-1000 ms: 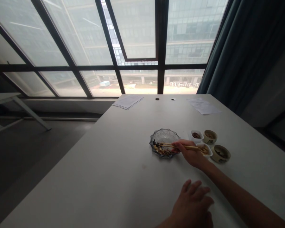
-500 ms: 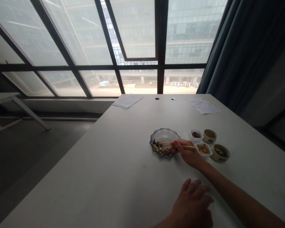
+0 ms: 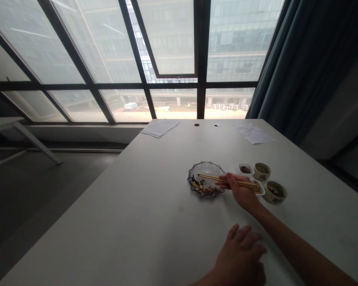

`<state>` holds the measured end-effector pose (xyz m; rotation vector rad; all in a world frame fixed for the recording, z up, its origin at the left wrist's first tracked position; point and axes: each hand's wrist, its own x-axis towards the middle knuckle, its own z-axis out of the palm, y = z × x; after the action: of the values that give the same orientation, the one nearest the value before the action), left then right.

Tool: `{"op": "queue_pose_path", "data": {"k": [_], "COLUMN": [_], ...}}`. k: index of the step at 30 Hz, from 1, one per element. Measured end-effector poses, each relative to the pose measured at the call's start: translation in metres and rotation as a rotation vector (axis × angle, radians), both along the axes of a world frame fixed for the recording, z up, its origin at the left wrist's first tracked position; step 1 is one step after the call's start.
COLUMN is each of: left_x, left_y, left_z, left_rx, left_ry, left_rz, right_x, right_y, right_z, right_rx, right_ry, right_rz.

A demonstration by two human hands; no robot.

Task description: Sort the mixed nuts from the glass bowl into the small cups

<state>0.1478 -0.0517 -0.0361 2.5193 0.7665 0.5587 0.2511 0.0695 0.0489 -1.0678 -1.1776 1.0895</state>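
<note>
Fingers [image 3: 231, 178] near half-hidden tub [image 3: 262, 190] (contents unclear)

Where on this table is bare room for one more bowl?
Free: left of the glass bowl, to the table edge; also between it and the far papers. Crowded: right of it, with the right hand, chopsticks and small dishes.

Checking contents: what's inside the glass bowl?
Inside the glass bowl, dark and yellowish food pieces line the near side. The right hand hides part of its right side.
</note>
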Motion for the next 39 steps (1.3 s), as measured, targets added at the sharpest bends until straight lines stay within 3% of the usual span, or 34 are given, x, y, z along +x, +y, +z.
{"op": "queue_pose_path", "data": {"k": [5, 10, 14, 19, 24, 30, 34, 39], "left_x": [-0.002, -0.004, -0.004, -0.003, -0.003, -0.002, -0.003, -0.004], "left_y": [0.000, 0.000, -0.001, -0.001, 0.000, -0.001, -0.001, -0.001], "left_z": [0.007, 0.016, 0.021, 0.025, 0.023, 0.023, 0.027, 0.028], "left_rx": [-0.034, -0.081, -0.113, -0.130, -0.121, -0.118, -0.123, -0.100], "left_ry": [-0.015, -0.007, -0.017, -0.004, 0.022, 0.032, 0.027, 0.032], "left_rz": [-0.003, 0.006, 0.020, 0.027, 0.024, 0.030, 0.022, 0.024], "right_x": [0.037, 0.109, 0.162, 0.192, 0.194, 0.183, 0.154, 0.086], "right_y": [-0.031, -0.080, -0.116, -0.140, -0.142, -0.140, -0.124, -0.083], "right_z": [0.022, 0.033, 0.029, 0.009, -0.008, 0.004, 0.021, 0.036], "right_rx": [0.024, 0.055, 0.067, -0.008, -0.043, 0.014, 0.025, 0.054], "right_ry": [-0.006, 0.005, 0.037, 0.058, 0.050, 0.026, -0.030, -0.064], "right_rz": [-0.115, -0.360, -0.602, -0.694, -0.725, -0.684, -0.522, -0.229]}}
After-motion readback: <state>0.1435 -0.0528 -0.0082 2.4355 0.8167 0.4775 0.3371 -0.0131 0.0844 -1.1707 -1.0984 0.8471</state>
